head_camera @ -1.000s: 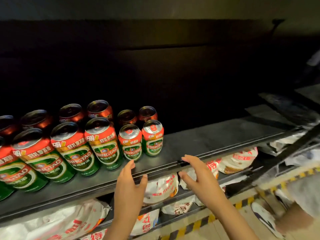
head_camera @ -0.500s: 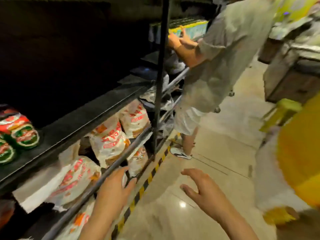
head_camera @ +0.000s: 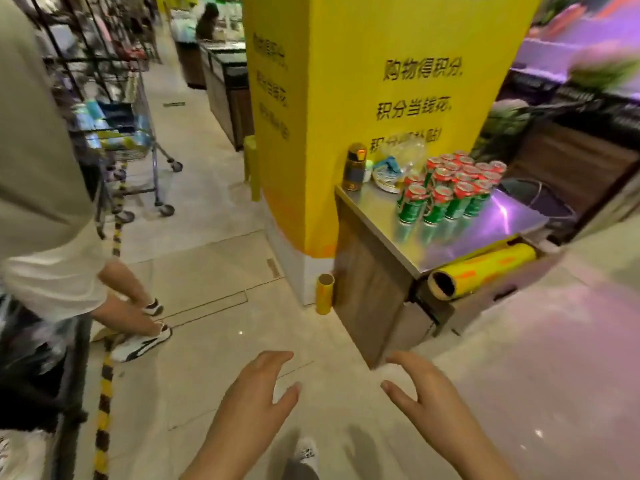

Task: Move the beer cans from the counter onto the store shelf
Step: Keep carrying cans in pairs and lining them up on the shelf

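Several green and red beer cans [head_camera: 450, 188] stand packed together on a shiny steel counter [head_camera: 367, 207] at the right, beside a yellow pillar. My left hand [head_camera: 258, 396] and my right hand [head_camera: 422, 393] hover low in the view over the floor, well short of the counter. Both hold nothing and their fingers are spread and relaxed. The store shelf is out of view, apart from a dark edge at the far left.
Another person [head_camera: 45, 209] stands at the left by a shopping cart [head_camera: 135, 140]. A yellow pillar [head_camera: 346, 98] rises behind the counter. A bottle [head_camera: 354, 167] and a plastic bag [head_camera: 398, 164] share the counter. Yellow rolls [head_camera: 485, 268] lie below its edge. Tiled floor lies between me and the counter.
The view has swung right, from the shelf with its cans, past the other person, to the counter. Both hands left the shelf edge and now hang over the floor, still holding nothing.
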`<state>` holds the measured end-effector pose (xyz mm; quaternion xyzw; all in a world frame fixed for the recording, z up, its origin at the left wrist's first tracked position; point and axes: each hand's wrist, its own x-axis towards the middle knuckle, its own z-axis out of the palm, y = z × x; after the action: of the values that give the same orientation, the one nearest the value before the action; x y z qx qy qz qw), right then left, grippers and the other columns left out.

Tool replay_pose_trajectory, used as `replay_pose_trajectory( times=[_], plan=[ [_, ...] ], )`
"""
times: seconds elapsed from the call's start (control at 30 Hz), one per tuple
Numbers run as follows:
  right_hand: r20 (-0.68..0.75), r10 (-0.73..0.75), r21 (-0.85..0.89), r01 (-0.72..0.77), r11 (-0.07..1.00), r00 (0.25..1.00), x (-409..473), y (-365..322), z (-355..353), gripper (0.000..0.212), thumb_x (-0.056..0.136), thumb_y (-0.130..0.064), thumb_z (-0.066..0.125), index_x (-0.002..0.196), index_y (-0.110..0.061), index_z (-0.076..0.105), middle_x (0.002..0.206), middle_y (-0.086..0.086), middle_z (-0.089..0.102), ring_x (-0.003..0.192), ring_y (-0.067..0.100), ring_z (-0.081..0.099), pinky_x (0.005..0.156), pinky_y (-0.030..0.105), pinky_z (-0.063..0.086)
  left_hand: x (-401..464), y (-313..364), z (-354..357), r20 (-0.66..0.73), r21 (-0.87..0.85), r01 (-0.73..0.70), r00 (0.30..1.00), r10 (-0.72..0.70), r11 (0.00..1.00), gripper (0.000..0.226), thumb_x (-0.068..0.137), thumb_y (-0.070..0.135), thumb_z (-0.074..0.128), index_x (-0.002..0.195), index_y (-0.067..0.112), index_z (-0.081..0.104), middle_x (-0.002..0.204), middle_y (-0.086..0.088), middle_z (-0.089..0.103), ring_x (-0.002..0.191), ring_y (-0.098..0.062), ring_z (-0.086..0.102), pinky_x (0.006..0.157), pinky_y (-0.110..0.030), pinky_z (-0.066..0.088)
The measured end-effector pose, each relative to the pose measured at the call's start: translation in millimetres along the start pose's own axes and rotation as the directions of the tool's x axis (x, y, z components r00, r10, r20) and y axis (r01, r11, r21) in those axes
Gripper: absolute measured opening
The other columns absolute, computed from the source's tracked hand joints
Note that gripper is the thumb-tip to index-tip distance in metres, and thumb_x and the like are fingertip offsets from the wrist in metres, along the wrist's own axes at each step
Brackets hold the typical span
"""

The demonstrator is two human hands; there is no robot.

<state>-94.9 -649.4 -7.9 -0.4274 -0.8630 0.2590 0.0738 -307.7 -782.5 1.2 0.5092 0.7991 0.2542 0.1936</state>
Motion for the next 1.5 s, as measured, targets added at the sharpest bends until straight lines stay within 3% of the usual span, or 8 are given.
replay_pose_trajectory(
  times=[0.27, 0.63, 0.77, 0.97, 1.17, 1.3, 1.4, 1.5],
  plan=[
    [-0.111, 0.197, 0.069, -0.191, 0.979, 0.974, 41, 104, -53, 0.039, 0.092, -0.049, 0.049, 0.13, -0.039, 0.044, 0.13, -0.025, 0.044, 0.122, -0.001, 0.042, 0.101, 0.018, 0.033, 135, 91, 58, 0.109, -0.006, -0.192, 0.975, 0.192, 0.981, 0.048, 0.093, 0.042, 0.049, 0.139, 0.035, 0.036, 0.142, 0.02, 0.037, 0.128, 0.0, 0.037, 0.106, -0.017, 0.031],
    [-0.144, 0.139, 0.063, -0.131, 0.989, 0.98, 194, 170, -147, 0.033, 0.091, -0.032, 0.059, 0.123, -0.025, 0.054, 0.117, -0.017, 0.052, 0.111, 0.003, 0.046, 0.087, 0.011, 0.03, 322, 168, 91, 0.098, -0.097, -0.234, 0.965, 0.244, 0.967, 0.048, 0.094, 0.039, 0.05, 0.139, 0.029, 0.037, 0.138, 0.016, 0.041, 0.125, -0.002, 0.039, 0.097, -0.013, 0.03],
    [-0.092, 0.183, 0.105, -0.173, 0.979, 0.979, 235, 206, -153, 0.037, 0.091, -0.036, 0.058, 0.126, -0.026, 0.051, 0.125, -0.016, 0.05, 0.118, 0.004, 0.046, 0.092, 0.015, 0.032, 366, 171, 95, 0.082, -0.075, -0.159, 0.983, 0.165, 0.984, 0.05, 0.092, 0.04, 0.052, 0.139, 0.03, 0.037, 0.138, 0.014, 0.043, 0.124, -0.007, 0.044, 0.098, -0.023, 0.038],
    [-0.04, 0.226, 0.192, -0.214, 0.958, 0.973, 286, 249, -162, 0.049, 0.084, -0.054, 0.054, 0.126, -0.03, 0.05, 0.118, -0.023, 0.045, 0.114, 0.0, 0.045, 0.09, 0.012, 0.031, 407, 161, 107, 0.046, -0.048, -0.007, 0.999, 0.009, 0.999, 0.048, 0.091, 0.038, 0.055, 0.136, 0.027, 0.042, 0.135, 0.01, 0.048, 0.121, -0.007, 0.047, 0.089, -0.018, 0.036],
    [0.066, 0.224, 0.271, -0.233, 0.934, 0.972, 365, 298, -175, 0.055, 0.09, -0.038, 0.06, 0.139, -0.023, 0.039, 0.138, -0.009, 0.047, 0.128, 0.01, 0.043, 0.101, 0.025, 0.036, 454, 175, 137, -0.011, -0.101, 0.121, 0.992, -0.122, 0.988, 0.045, 0.087, 0.032, 0.063, 0.129, 0.024, 0.05, 0.124, 0.01, 0.054, 0.106, 0.0, 0.047, 0.083, -0.017, 0.036],
    [0.135, 0.221, 0.328, -0.254, 0.91, 0.966, 415, 316, -186, 0.072, 0.084, -0.037, 0.067, 0.142, -0.017, 0.032, 0.145, 0.002, 0.042, 0.13, 0.018, 0.042, 0.103, 0.031, 0.036, 499, 189, 167, -0.007, -0.166, 0.213, 0.976, -0.217, 0.963, 0.053, 0.083, 0.026, 0.068, 0.132, 0.017, 0.049, 0.131, 0.0, 0.056, 0.117, -0.014, 0.052, 0.094, -0.025, 0.041],
    [0.151, 0.189, 0.414, -0.236, 0.879, 0.97, 446, 324, -190, 0.076, 0.079, -0.03, 0.074, 0.141, -0.016, 0.033, 0.142, 0.002, 0.044, 0.128, 0.016, 0.043, 0.101, 0.029, 0.034, 530, 201, 186, 0.005, -0.19, 0.266, 0.963, -0.27, 0.945, 0.063, 0.081, 0.026, 0.07, 0.137, 0.015, 0.042, 0.134, -0.003, 0.052, 0.121, -0.017, 0.05, 0.096, -0.026, 0.039],
    [0.16, 0.14, 0.475, -0.2, 0.857, 0.977, 468, 326, -190, 0.071, 0.076, -0.022, 0.077, 0.133, -0.027, 0.035, 0.123, -0.01, 0.049, 0.106, 0.002, 0.049, 0.094, 0.025, 0.037, 556, 205, 205, 0.02, -0.228, 0.315, 0.947, -0.319, 0.921, 0.077, 0.076, 0.028, 0.075, 0.141, 0.013, 0.035, 0.14, -0.006, 0.047, 0.126, -0.019, 0.046, 0.102, -0.032, 0.039]
  ],
)
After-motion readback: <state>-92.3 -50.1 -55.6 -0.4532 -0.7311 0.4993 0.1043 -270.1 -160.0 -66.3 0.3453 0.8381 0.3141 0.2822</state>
